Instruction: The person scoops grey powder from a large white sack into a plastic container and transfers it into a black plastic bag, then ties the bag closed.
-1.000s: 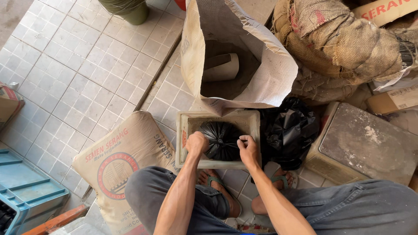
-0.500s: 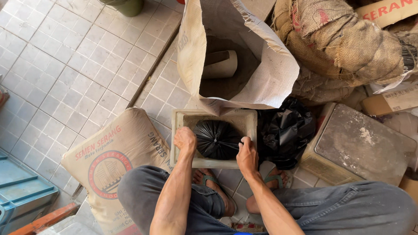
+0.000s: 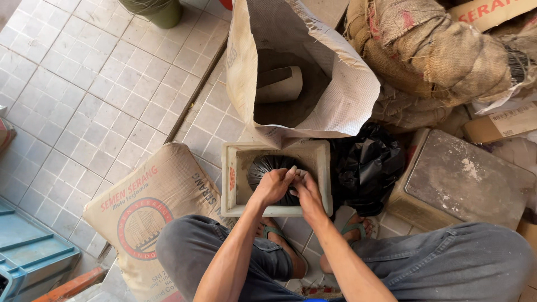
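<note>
Down low, two bare hands pressed together on a black plastic bag (image 3: 267, 168) full of something round. Left hand (image 3: 272, 187) curled over the near side of the bag, fingers bent and gripping the black plastic. Right hand (image 3: 307, 192) just beside it, touching it, fingers also bent down onto the bag and pinching it. Bag sitting inside a pale square tub (image 3: 229, 179) on the tiled floor (image 3: 100, 95). Right behind the tub, a big open paper sack (image 3: 347, 95), leaning, with grey powder and a pale scoop (image 3: 279, 85) inside. Just to the right of the tub, a crumpled heap of more black plastic (image 3: 366, 168), touching the tub's side. Further right, a dusty grey box (image 3: 464, 179). Up in the far right corner, rough brown burlap sacks (image 3: 442, 50) piled together. To the left of the tub, a full tan cement bag (image 3: 151, 207) lying flat by the knee. Below the tub, feet in green sandals (image 3: 277, 235) between grey trouser legs. Far down on the left, a blue crate (image 3: 33, 251). Up at the top, a green pot (image 3: 154, 8), well apart from the hands.
</note>
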